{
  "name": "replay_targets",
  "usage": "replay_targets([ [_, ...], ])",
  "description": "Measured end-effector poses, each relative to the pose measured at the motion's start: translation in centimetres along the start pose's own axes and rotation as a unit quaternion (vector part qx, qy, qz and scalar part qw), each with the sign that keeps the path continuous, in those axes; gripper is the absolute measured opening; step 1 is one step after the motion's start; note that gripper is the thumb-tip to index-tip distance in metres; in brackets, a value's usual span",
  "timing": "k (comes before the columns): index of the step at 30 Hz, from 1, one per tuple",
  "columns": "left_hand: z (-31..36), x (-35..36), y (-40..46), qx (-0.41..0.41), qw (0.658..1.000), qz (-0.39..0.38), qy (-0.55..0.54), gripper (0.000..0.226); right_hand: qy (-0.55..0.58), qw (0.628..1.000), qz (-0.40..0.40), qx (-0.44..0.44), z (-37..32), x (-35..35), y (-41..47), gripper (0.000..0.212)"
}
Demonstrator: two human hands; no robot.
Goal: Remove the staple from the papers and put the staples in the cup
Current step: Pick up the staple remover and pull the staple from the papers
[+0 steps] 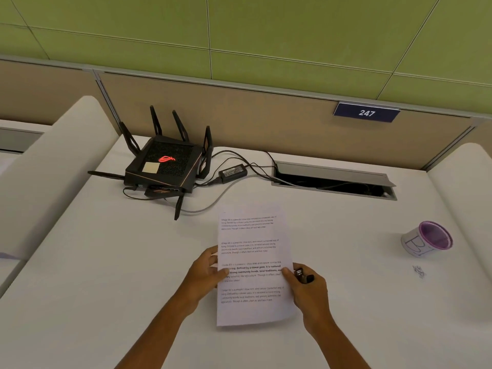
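Both our hands hold the white printed papers (253,265) above the white desk (106,262): our left hand (205,272) pinches the left edge, and our right hand (306,288) grips the right edge along with a small black-and-metal staple remover (303,276). We see the purple-rimmed white cup (426,239) well apart to the right, with a small cluster of loose staples (418,271) just beside it.
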State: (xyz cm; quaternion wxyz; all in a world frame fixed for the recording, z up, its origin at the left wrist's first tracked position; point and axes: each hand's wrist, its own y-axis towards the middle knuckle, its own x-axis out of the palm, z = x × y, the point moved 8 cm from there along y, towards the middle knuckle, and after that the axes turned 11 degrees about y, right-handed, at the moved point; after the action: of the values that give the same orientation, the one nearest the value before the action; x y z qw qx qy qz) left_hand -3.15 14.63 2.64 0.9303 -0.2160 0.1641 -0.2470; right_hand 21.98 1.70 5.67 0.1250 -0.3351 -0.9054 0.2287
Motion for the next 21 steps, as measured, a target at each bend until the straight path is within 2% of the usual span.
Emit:
replay_targets([
  [5,-0.4,-0.6,3.0,-0.001,0.999,0.015,0.051,0.058,-0.002,1.000,0.022,0.016,0.3,1.4,3.9,0.005],
  [13,3.6,-2.6,10.2,0.027,0.993,0.051,0.103,0.054,-0.057,0.998,0.025,0.008,-1.2,4.4,12.5,0.006],
  [21,4.3,-3.1,15.8,0.023,0.987,0.055,0.147,0.055,-0.126,0.990,0.057,-0.011,-2.0,5.5,18.0,0.029],
])
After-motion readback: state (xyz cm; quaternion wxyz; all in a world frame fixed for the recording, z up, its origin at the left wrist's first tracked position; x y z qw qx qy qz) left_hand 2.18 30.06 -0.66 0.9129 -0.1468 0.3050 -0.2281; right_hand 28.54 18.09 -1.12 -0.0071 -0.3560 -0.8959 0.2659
